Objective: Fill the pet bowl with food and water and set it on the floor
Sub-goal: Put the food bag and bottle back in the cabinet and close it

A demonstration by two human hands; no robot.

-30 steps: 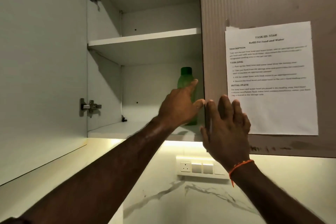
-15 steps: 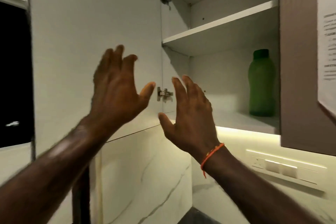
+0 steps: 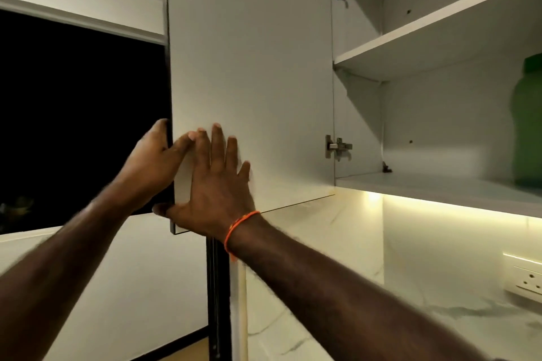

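White laminate fills most of what I can see: the cabinet door (image 3: 249, 73) swung wide open, and I'll place everything else by it. Right of the door, past its hinges (image 3: 337, 146), the cabinet's shelves (image 3: 410, 47) stand bare but for a green bottle (image 3: 528, 123), upright on the lower shelf at the far right, blurred and partly cut off by the frame. Left of the door is a dark window; below it, pale marble wall.

No pet bowl shows anywhere, nor any food, so by my reckoning the task is barely begun and this is a search or a shutting-up of the cupboard. The next move looks like swinging the door shut on its hinges, then hunting elsewhere for the bowl.

Low on the door's free edge, the left hand (image 3: 152, 161) wraps that edge, fingers curled behind it and thumb on the front, gripping the panel. Just beside it, the right hand (image 3: 217, 184) lies flat and spread against the door's inner face, pressing, grasping nothing; an orange thread (image 3: 239, 223) circles its wrist
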